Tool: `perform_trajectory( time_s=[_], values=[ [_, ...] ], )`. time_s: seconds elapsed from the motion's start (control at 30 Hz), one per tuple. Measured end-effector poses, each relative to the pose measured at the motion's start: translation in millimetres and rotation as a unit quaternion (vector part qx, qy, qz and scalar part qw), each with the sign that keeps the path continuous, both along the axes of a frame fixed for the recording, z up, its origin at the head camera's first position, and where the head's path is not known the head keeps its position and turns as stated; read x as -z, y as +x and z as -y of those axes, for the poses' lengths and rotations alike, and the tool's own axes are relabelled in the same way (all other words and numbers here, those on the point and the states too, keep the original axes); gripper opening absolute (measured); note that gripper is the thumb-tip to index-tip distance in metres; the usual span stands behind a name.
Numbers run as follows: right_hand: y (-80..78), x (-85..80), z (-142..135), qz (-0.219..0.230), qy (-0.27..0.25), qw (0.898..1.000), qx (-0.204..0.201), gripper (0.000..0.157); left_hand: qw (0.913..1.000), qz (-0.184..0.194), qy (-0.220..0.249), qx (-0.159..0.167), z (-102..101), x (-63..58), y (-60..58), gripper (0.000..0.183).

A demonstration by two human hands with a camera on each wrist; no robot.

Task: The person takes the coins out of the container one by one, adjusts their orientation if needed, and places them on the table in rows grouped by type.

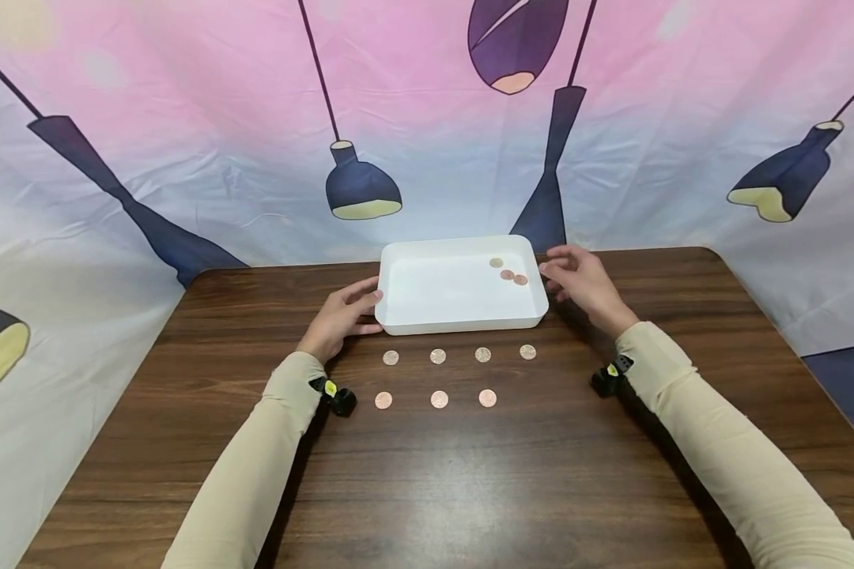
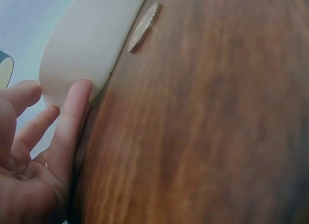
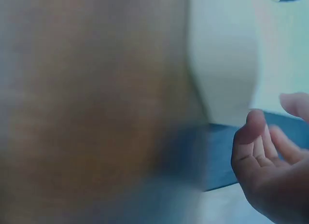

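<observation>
A white rectangular tray [image 1: 462, 325] lies at the back of the table. Inside it, toward the right, are one yellowish coin [image 1: 496, 262] and two copper coins [image 1: 520, 280]. My left hand [image 1: 338, 318] is at the tray's left end; in the left wrist view its extended fingers [image 2: 72, 115] meet the white wall. Beside the right end is my right hand [image 1: 582, 286], fingers loosely bent and nothing between them; the right wrist view shows its fingertips close to the tray wall [image 3: 224, 74].
In front of the tray is a row of several pale coins [image 1: 437, 356]. Nearer to me lie three copper coins [image 1: 439, 399]. The brown wooden table [image 1: 427, 490] backs onto a cloth [image 1: 256, 182] printed with lamps.
</observation>
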State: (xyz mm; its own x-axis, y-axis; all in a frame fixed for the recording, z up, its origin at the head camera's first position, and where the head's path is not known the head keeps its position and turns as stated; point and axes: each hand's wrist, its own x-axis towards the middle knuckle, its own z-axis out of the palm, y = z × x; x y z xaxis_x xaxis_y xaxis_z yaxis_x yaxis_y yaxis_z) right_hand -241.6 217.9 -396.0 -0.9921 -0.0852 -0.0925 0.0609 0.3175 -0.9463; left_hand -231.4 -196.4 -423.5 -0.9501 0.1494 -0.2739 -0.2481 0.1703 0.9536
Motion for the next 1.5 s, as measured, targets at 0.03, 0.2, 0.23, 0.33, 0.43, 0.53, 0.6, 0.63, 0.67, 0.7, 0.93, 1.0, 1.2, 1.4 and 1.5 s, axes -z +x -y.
perform_trajectory(
  time_s=[0.03,0.2,0.23,0.33,0.43,0.53,0.6,0.63,0.67,0.7,0.93,1.0,1.2,1.4,1.5],
  values=[
    [-1.7,-6.1,2.1,-0.018,0.039,0.999,-0.006,0.047,1.0000,0.001,0.000,0.001,-0.6,0.2,-0.1,0.057],
    [-17.0,-27.6,18.6,-0.042,0.143,0.987,-0.055,0.031,1.0000,0.007,-0.001,0.005,-0.5,0.3,-0.5,0.058],
    [-20.6,-29.2,23.0,-0.034,0.153,0.985,-0.067,0.030,1.0000,0.008,-0.003,0.004,0.1,0.0,-0.3,0.058],
    [-30.4,-30.3,36.0,0.004,0.172,0.981,-0.093,0.028,0.9999,0.013,-0.005,0.002,1.7,-1.0,0.6,0.057],
    [-36.7,-28.6,46.3,0.034,0.206,0.972,-0.112,0.024,0.9999,0.015,-0.001,0.000,1.2,-1.6,1.2,0.057],
    [-39.7,-25.8,53.0,0.040,0.245,0.960,-0.130,0.021,0.9999,0.015,0.000,0.003,-0.7,-1.0,1.4,0.057],
    [-40.1,-23.6,56.4,0.041,0.264,0.953,-0.143,0.023,0.9999,0.015,0.000,0.005,-1.7,0.9,0.8,0.057],
    [-40.0,-22.3,57.6,0.043,0.268,0.951,-0.148,0.025,0.9999,0.015,-0.002,0.005,-2.0,1.7,0.9,0.058],
    [-39.7,-21.0,58.8,0.043,0.272,0.949,-0.153,0.026,0.9999,0.015,-0.003,0.006,-2.2,2.4,1.0,0.058],
    [-39.0,-20.1,60.3,0.044,0.271,0.948,-0.158,0.027,0.9999,0.015,-0.004,0.006,-2.2,3.0,1.1,0.058],
    [-32.9,-15.7,72.0,0.051,0.241,0.952,-0.181,0.032,0.9999,0.012,0.000,0.001,-0.6,2.6,0.9,0.057],
    [-30.4,-15.6,75.6,0.067,0.214,0.955,-0.193,0.035,0.9999,0.013,0.001,0.001,-0.3,0.6,0.9,0.056],
    [-26.7,-10.0,78.9,0.091,0.121,0.962,-0.226,0.040,0.9999,0.016,-0.001,0.003,-3.4,-2.8,-0.3,0.056],
    [-28.5,-2.2,80.8,0.090,0.018,0.981,-0.172,0.041,0.9998,0.018,-0.006,0.002,-2.6,-2.4,0.5,0.057],
    [-29.4,3.9,83.4,0.103,-0.013,0.984,-0.142,0.044,0.9998,0.016,-0.008,0.003,-0.9,-1.1,0.5,0.058]
  ],
)
